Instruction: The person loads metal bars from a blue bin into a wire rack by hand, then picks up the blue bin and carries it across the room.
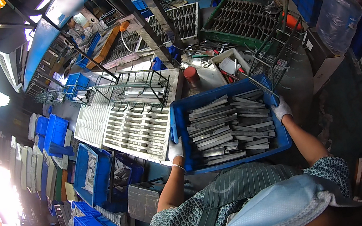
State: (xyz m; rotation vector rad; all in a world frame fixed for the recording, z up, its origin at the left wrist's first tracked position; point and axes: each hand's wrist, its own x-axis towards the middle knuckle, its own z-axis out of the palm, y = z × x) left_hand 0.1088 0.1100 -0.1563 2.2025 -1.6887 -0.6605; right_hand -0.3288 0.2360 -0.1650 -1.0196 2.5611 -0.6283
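Close in front of my body is a blue plastic crate (240, 164), filled with loose metal bars (214, 129) lying in rough stacks. My left hand (175, 150), in a white glove, grips the crate's left side. On the opposite side my right hand (282, 109), gloved as well, is closed on the right rim. The fingers of both hands are partly hidden by the crate walls. Just left of the crate lies a white slotted tray (135, 134), its edge near my left hand.
A wire rack (140, 91) hangs above the white tray, and another wire rack (272, 64) hangs by the crate's far right corner. Beyond stand a red can (191, 75), a white bin (230, 66) with tools and a green tray (242, 22) of parts. Blue crates (89, 173) are stacked at left.
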